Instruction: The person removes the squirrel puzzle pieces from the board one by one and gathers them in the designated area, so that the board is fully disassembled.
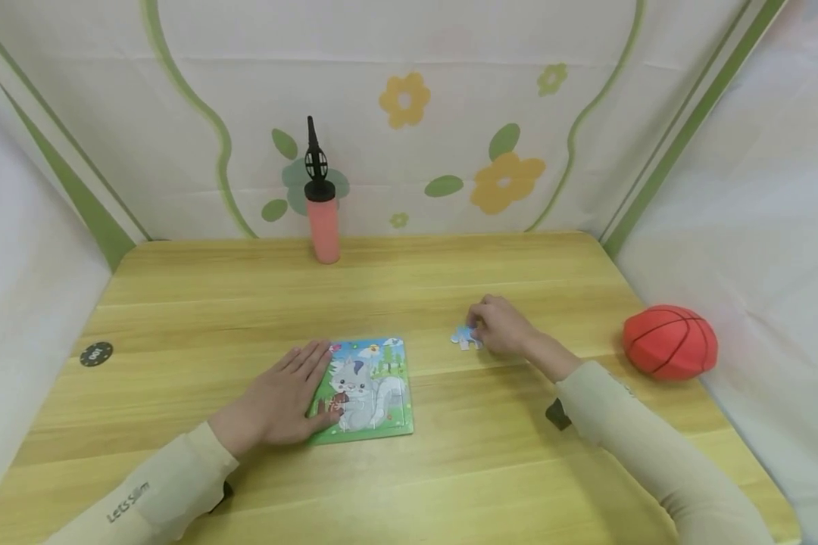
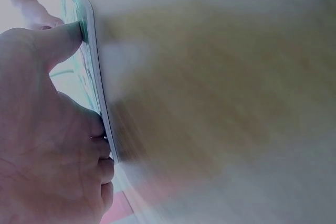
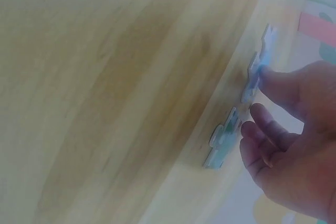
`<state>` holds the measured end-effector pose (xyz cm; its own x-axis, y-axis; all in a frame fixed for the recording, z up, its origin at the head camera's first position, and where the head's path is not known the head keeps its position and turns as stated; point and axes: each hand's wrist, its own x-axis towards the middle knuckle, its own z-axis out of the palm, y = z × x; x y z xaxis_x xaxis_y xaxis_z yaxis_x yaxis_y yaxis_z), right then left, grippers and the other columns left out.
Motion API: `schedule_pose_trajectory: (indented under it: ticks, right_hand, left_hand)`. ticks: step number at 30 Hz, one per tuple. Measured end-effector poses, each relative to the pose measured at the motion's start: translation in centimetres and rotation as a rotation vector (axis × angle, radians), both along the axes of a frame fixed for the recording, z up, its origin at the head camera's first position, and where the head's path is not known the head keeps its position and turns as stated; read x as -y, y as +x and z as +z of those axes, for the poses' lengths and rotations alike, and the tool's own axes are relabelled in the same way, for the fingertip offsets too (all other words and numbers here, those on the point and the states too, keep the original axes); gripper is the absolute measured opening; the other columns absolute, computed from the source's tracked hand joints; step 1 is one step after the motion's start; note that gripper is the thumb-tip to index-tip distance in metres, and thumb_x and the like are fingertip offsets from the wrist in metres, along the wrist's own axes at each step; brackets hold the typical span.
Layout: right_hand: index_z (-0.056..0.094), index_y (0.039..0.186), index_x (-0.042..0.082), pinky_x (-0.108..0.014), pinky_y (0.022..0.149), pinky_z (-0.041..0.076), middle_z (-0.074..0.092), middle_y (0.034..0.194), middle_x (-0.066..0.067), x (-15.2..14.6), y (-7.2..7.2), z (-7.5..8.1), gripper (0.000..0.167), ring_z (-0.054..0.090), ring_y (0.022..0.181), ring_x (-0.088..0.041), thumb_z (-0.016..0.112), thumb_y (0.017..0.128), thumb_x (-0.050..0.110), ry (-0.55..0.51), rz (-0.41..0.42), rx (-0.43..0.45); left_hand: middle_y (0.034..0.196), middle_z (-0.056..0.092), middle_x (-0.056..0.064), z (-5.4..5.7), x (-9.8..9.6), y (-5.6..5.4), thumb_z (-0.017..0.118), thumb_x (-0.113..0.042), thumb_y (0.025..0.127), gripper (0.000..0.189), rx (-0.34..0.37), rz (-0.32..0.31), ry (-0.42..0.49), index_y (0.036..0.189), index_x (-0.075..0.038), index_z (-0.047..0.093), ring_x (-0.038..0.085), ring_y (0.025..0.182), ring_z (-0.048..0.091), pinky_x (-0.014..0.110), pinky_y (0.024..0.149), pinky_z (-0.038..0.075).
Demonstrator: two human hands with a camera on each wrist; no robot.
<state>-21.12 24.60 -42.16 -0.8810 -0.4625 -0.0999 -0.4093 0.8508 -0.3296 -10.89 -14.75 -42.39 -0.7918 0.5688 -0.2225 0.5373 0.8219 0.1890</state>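
Note:
A jigsaw puzzle (image 1: pixel 371 390) with a grey squirrel picture and green border lies on the table. My left hand (image 1: pixel 279 397) rests flat over its left edge, thumb on the picture and fingers extended. In the left wrist view the puzzle tray's edge (image 2: pixel 96 61) runs beside the hand. To the right, my right hand (image 1: pixel 506 329) is at some loose light-blue puzzle pieces (image 1: pixel 460 337). In the right wrist view its thumb touches one piece (image 3: pixel 268 45), while the loosely bent fingers are close to another piece (image 3: pixel 223 142). Both pieces lie on the table.
A pink hand pump (image 1: pixel 324 227) with a black nozzle stands at the table's back edge. At the right edge sits a dented red ball (image 1: pixel 669 342) with black lines. A black round chip (image 1: pixel 96 353) lies far left. Patterned white cloth (image 1: pixel 354 45) hangs around the table.

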Motion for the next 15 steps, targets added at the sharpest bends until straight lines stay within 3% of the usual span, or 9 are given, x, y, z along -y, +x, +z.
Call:
schedule_pose_trajectory:
  ticks: [10, 15]
  right_hand:
    - [0.074, 0.105, 0.002, -0.047, 0.093, 0.056, 0.07, 0.106, -0.015, 0.2, 0.3, -0.1, 0.013, 0.061, 0.102, -0.03, 0.072, 0.093, 0.007, -0.034, 0.022, -0.037]
    - [0.071, 0.115, -0.002, -0.048, 0.094, 0.059, 0.071, 0.11, -0.017, 2.2, 0.1, 0.8, 0.021, 0.065, 0.105, -0.033, 0.066, 0.098, 0.01, -0.091, -0.01, -0.089]
  left_hand:
    - [0.172, 0.023, 0.024, -0.3, 0.0, -0.1, 0.049, -0.065, 0.1, 0.096, -0.025, -0.01, -0.007, 0.161, 0.007, 0.028, 0.041, 0.161, 0.024, 0.057, 0.133, 0.024]
    - [0.171, 0.024, 0.025, -0.2, 0.0, -0.2, 0.048, -0.064, 0.101, 0.095, -0.035, -0.017, -0.004, 0.161, 0.007, 0.027, 0.043, 0.161, 0.024, 0.056, 0.133, 0.024]
